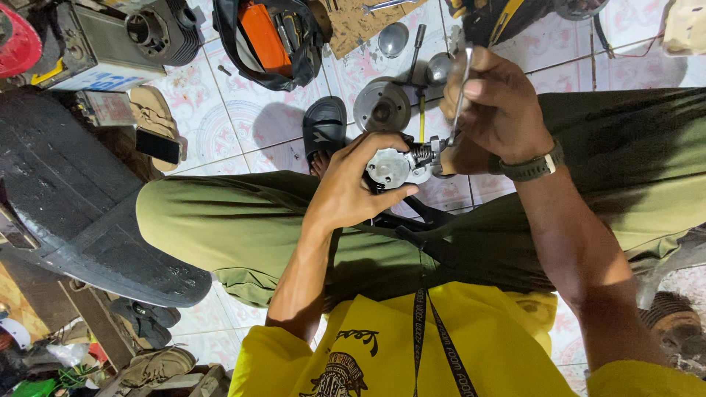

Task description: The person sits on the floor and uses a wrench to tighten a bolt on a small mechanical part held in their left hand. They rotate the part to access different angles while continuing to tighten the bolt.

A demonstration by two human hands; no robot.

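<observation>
Silver metal is what I see at the centre: a small engine part [401, 165] with a round face and a coil spring at its right end, held above my lap between the knees. Its long axis runs roughly left to right, the round face turned up toward me, the spring end pointing right.

My left hand [353, 187] has its fingers curled closed around the part from the left, thumb under its lower edge. My right hand [496, 103] is closed on a thin metal tool [462, 88] that stands nearly upright, leaning a little right at the top, its lower tip meeting the part at the spring.

On the tiled floor [235, 117], a box [95, 73] with a white and blue label lies at upper left, beside a dark ribbed cylinder [165, 29]. An open black bag [268, 40] with an orange package inside sits at top centre. A flat brown cardboard sheet [360, 22] lies right of it.

Room is tight: green trousers [228, 228] hem the part on both sides, a round metal drum [382, 106] and a black sandal [323, 129] lie just beyond, and a black seat [73, 206] fills the left.
</observation>
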